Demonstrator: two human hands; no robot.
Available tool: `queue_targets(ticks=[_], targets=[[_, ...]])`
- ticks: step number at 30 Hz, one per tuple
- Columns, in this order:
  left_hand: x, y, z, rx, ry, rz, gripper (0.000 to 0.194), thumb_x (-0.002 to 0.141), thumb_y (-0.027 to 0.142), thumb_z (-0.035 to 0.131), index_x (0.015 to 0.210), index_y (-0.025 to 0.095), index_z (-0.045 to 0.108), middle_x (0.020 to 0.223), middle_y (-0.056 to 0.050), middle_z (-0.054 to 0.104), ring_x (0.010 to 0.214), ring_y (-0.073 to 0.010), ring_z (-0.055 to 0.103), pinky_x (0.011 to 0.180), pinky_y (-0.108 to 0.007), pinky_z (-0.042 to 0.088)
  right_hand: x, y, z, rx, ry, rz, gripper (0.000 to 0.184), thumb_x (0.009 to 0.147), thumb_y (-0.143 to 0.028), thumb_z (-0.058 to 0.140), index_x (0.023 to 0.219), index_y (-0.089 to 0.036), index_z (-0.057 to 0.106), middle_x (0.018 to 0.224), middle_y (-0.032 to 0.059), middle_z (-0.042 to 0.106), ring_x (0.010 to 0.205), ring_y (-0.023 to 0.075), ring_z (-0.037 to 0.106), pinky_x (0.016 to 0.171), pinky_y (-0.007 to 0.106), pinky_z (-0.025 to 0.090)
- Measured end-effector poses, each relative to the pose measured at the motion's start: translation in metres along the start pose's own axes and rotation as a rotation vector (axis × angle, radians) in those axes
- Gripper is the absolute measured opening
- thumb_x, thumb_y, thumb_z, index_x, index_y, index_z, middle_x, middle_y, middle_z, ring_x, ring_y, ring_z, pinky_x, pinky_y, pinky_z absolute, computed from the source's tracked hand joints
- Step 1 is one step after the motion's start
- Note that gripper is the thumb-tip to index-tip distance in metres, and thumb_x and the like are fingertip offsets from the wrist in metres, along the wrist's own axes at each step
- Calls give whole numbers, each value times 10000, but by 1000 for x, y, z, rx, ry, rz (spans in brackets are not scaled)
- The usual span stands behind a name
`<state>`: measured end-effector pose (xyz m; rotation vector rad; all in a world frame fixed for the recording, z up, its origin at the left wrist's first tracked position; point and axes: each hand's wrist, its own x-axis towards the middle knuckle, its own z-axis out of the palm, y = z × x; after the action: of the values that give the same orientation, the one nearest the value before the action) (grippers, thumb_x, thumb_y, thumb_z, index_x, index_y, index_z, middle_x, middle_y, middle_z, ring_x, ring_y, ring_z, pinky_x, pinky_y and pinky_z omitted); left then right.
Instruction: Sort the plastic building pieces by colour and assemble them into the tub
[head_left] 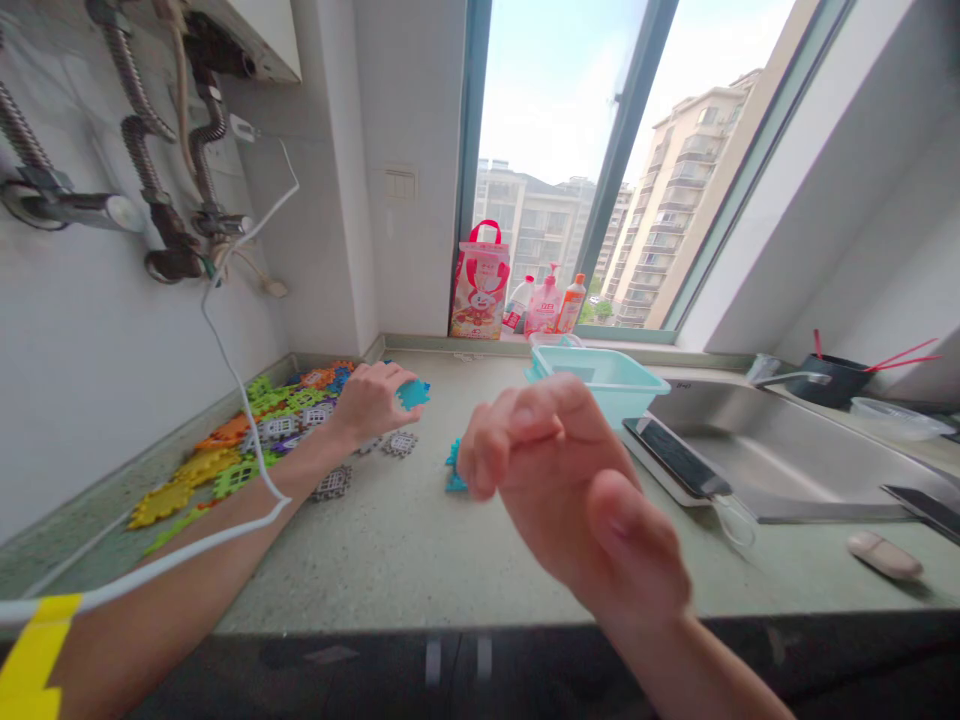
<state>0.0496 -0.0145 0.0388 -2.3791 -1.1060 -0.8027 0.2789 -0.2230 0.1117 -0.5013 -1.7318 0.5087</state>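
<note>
My left hand (371,400) is closed on a blue puzzle tile (414,394) with notched edges, held over the far part of the counter. Beside that hand, a heap of loose notched tiles (232,430) in yellow, green, orange, purple and grey spreads along the left wall. Two grey tiles, one of them a grey window-patterned tile (400,443), lie just below the hand. My right hand (570,490) is raised close to the camera, fingers loosely bent and thumb apart, with nothing visible in it. Behind its fingertips, another blue tile (454,468) is partly hidden on the counter.
A turquoise basin (622,390) stands by the steel sink (795,480) at right. Near the sink's left edge lies a phone (671,455). A pale computer mouse (885,556) sits at front right. A white cable (225,345) hangs across the left side. Bottles (546,305) line the windowsill.
</note>
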Motion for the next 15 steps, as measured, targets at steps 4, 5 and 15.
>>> queue_targets(ticks=[4,5,15], targets=[[-2,29,-17,-115,276,271,414,872,455,741,1226,243,706,1113,-72,748,1047,-274,662,957,-439,465,19,79,-42,-397,-63,-28,273,978,-470,677,1096,-225,703,1022,52,737,733,140,612,681,292,520],[-4,37,-19,-126,314,328,414,872,462,748,1232,263,706,1107,-61,754,1043,-269,667,961,-442,463,16,100,-50,-434,-95,4,269,978,-436,681,1126,-214,717,1046,61,748,710,128,602,658,280,509],[-15,65,-6,-430,199,358,563,872,435,759,1382,251,607,1233,-105,708,1141,-285,654,1024,-444,483,-29,148,-48,-305,-183,82,103,945,-247,684,990,-199,762,825,25,762,639,114,631,591,218,515]])
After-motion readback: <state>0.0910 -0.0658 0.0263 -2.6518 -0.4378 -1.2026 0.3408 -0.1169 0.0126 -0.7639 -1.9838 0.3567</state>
